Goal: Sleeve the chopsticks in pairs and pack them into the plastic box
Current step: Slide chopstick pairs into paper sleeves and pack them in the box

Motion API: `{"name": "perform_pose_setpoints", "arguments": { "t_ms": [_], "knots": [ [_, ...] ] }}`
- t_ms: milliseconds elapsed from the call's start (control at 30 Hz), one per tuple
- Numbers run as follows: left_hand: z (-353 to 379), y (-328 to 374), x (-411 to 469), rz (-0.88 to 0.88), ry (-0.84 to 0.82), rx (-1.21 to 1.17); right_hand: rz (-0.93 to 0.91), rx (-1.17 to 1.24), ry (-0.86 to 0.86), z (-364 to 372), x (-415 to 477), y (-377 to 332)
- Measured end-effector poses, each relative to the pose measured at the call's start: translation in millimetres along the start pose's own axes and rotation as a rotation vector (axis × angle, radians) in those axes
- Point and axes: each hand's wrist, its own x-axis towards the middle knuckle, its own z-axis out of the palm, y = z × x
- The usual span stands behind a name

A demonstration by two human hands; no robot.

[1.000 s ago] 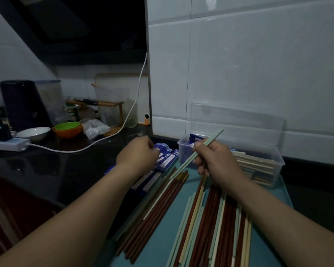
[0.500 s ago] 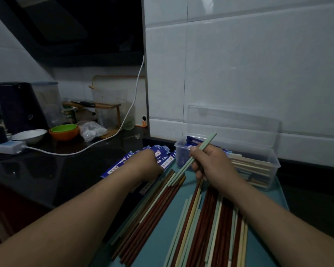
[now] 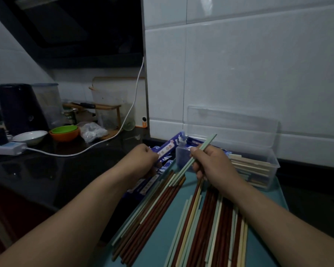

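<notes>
- Head view, the room: dim kitchen corner. A white tiled wall (image 3: pixel 239 64) fills the right side, and a dark range hood (image 3: pixel 75 26) hangs at upper left.
- Head view, the surface: a glossy black counter (image 3: pixel 66 170) carries a teal tray (image 3: pixel 162 237) close to the person.
- At the far left of the counter are a white power strip (image 3: pixel 6 148), whose white cable (image 3: pixel 131 112) climbs the wall edge, a dark appliance (image 3: pixel 19 108), a white bowl (image 3: pixel 30 136) and a green bowl (image 3: pixel 65 130) nested in an orange bowl (image 3: pixel 64 137).
- On the tray, loose chopsticks (image 3: pixel 210 228) in red-brown, cream and pale green lie in two heaps. A stack of blue sleeves (image 3: pixel 148 185) sits at the tray's left far corner.
- The plastic box (image 3: pixel 272 166) stands at the tray's far end against the wall, with cream chopstick ends showing inside. Its clear lid (image 3: pixel 231 124) leans on the tiles behind.
- The left hand (image 3: pixel 143 158) is curled round one blue sleeve (image 3: pixel 171 146), whose far end tilts up beside the box.
- The right hand (image 3: pixel 212 164) grips a pale green pair (image 3: pixel 208 141) with fingers and thumb closed on it, slanted over the box's near corner.
</notes>
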Motion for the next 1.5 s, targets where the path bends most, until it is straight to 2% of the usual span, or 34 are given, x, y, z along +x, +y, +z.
{"name": "perform_pose_setpoints", "arguments": {
  "t_ms": [167, 367, 433, 600, 800, 1033, 1200, 1333, 1500],
  "knots": [
    [7, -7, -15, 0.136, -0.123, 0.058, 0.007, 0.029, 0.002, 0, 1, 1],
    [15, -7, -26, 0.427, -0.149, 0.351, -0.009, 0.094, 0.010, -1, 4, 2],
    [17, -7, -27, 0.466, -0.155, 0.459, -0.030, 0.138, 0.003, -1, 2, 0],
    [17, -8, -28, 0.369, -0.146, 0.418, -0.030, 0.149, 0.019, 0, 2, -2],
    [18, -5, -25, 0.347, -0.077, 0.435, -0.019, 0.055, 0.049, -3, -2, -4],
    [28, -9, -20, 0.364, -0.016, 0.494, -0.007, 0.239, 0.129, -4, -1, -11],
    [34, -14, -20, 0.430, -0.033, 0.505, -0.009, 0.069, 0.103, -3, -1, -9],
    [43, -9, -21, 0.551, -0.020, 0.566, -0.019, 0.040, 0.088, -3, -2, -12],
    [58, 5, -15, 0.607, 0.045, 0.613, -0.013, 0.019, 0.090, -1, -3, -11]
  ]
}}
